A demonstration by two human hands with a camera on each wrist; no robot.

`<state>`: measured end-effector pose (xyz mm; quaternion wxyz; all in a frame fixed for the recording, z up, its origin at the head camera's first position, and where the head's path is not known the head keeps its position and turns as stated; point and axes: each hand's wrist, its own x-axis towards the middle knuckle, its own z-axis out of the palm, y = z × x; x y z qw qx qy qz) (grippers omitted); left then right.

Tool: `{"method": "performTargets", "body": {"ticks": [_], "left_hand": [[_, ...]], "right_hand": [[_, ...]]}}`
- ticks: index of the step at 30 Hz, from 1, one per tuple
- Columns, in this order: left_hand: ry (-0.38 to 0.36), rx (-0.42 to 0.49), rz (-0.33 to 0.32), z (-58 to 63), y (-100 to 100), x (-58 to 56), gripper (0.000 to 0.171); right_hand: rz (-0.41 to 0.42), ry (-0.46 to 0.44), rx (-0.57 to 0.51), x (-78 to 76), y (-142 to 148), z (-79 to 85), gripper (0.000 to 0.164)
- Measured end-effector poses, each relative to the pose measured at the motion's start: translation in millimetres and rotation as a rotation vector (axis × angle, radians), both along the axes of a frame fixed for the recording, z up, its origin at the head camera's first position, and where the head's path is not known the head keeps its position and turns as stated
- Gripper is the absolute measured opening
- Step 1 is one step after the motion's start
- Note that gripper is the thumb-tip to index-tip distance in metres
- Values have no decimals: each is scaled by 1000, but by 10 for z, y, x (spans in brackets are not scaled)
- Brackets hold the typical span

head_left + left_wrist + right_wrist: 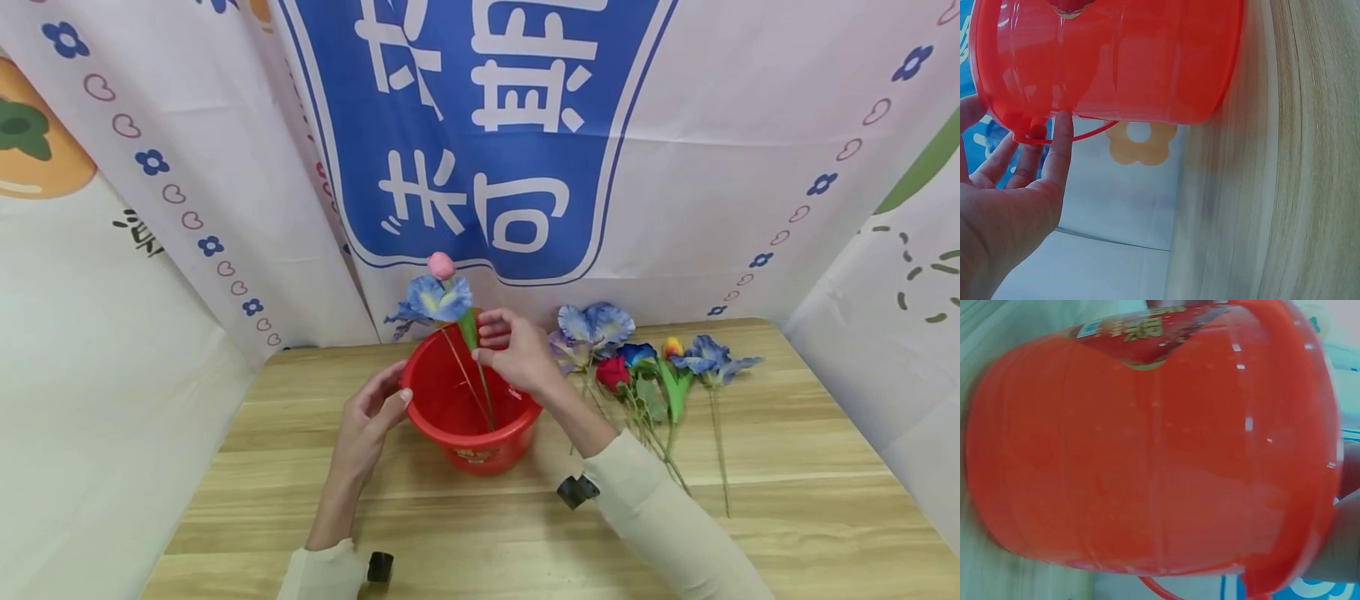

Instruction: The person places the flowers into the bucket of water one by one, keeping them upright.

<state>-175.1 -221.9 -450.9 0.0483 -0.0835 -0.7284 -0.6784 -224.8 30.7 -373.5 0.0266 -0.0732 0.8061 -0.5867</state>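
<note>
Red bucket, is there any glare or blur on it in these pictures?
Right wrist view: small bright glints on the red bucket, an overall haze, and soft print on the label; left wrist view: pale, streaky reflections on its wall; head view: bucket looks fairly crisp, its inside darker than the rim, label print too small to read.

Left hand [369,417] at left, thumb opposing fingers. Right hand [517,348] farther, fingers bent. Both forearms [581,415] extend from near side.

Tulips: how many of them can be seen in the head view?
2: the pink tulip rises from the red bucket; the orange-yellow tulip lies on the table, right of it. Others may be hidden.
</note>
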Motion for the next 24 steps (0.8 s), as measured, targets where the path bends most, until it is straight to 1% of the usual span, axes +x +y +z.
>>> {"method": "performTargets", "body": {"ticks": [3, 5, 10, 12, 18, 24], "left_hand": [[-1, 8, 1, 1, 8, 1, 48], [-1, 14, 3, 4, 11, 2, 48], [-3, 15, 6, 3, 15, 8, 48], [-4, 15, 7, 1, 13, 7, 48], [-3, 16, 9, -2, 10, 0, 48], [-3, 10, 4, 9, 11, 1, 48]], "right_hand": [[4, 2, -3, 38, 62, 51, 52], [13, 9, -24, 58, 111, 68, 52], [11, 21, -77, 130, 256, 87, 51], [3, 22, -82, 160, 324, 96, 50], [-25, 9, -73, 229, 583, 112, 52], [-63, -22, -50, 260, 888, 59, 52]]}}
